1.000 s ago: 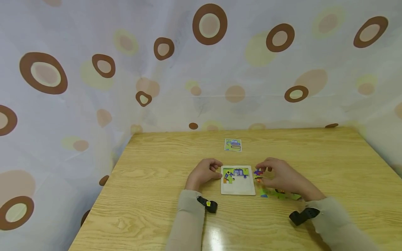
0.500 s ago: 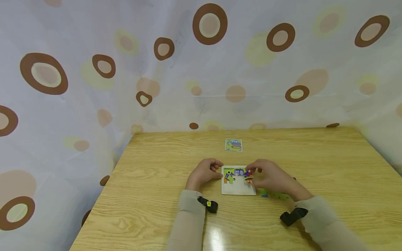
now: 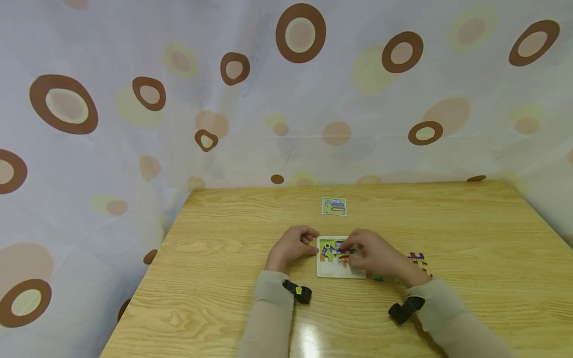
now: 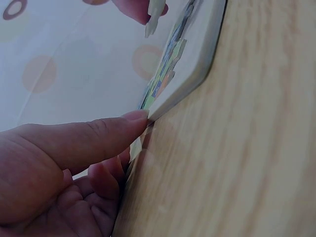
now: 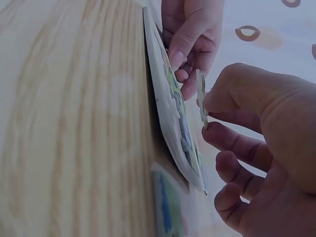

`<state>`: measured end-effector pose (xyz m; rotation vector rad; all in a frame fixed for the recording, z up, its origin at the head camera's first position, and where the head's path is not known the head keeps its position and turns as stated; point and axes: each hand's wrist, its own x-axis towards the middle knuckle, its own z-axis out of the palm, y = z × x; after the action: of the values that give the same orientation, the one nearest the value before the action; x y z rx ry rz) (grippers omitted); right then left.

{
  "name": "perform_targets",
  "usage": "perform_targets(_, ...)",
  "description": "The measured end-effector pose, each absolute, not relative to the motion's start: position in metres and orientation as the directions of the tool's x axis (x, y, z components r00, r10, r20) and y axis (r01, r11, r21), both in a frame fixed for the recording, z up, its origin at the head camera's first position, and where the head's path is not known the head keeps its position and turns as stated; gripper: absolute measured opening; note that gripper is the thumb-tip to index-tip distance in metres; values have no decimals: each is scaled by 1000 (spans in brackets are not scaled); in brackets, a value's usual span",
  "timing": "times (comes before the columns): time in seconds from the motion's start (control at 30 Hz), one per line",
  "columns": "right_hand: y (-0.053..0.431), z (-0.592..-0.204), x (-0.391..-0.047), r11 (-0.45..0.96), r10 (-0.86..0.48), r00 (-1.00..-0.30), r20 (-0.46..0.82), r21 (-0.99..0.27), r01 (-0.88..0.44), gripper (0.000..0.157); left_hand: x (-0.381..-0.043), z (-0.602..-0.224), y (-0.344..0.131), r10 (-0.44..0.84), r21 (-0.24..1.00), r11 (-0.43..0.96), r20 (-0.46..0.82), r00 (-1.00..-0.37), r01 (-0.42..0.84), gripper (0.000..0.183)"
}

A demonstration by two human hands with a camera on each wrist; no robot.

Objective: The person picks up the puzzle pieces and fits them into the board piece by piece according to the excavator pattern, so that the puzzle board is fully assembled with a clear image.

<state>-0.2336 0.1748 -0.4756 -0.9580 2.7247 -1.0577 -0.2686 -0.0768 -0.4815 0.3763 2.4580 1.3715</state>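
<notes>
A white puzzle tray (image 3: 333,271) lies on the wooden table, with joined pieces of a colourful vehicle picture along its top and left. My left hand (image 3: 293,247) holds the tray at its left edge; in the left wrist view the thumb (image 4: 106,140) touches the tray's edge, with the other fingers curled beside it. Over the tray, my right hand (image 3: 375,256) pinches a puzzle piece (image 5: 201,96) between thumb and fingers. That piece stands nearly parallel to the tray and apart from it in the right wrist view. Its printed face is partly covered by the fingers.
Several loose puzzle pieces (image 3: 417,257) lie right of the tray, partly hidden by the right hand and wrist. Behind the tray is a small picture card (image 3: 334,206) showing a similar vehicle. A patterned cloth (image 3: 250,154) hangs behind the table (image 3: 210,298).
My right hand has carried the puzzle piece leftward from beside the tray to over its middle. More loose pieces show on the right. The left hand stays at the tray's edge.
</notes>
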Motion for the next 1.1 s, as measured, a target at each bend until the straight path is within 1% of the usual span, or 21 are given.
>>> perform_targets(0.2, 170, -479, -235, 552, -595, -785, 172, -622, -555, 27, -267, -480, -76, 365, 856, 510, -129, -922, 82, 33)
perform_targets(0.73, 163, -481, -236, 593, -588, -785, 197, -554, -584, 23, -268, -479, -75, 366, 849, 519, -116, -923, 99, 34)
perform_targets(1.1, 163, -477, -233, 602, -584, -798, 152, -579, -550, 22, -267, -480, -75, 366, 849, 519, -115, -923, 100, 34)
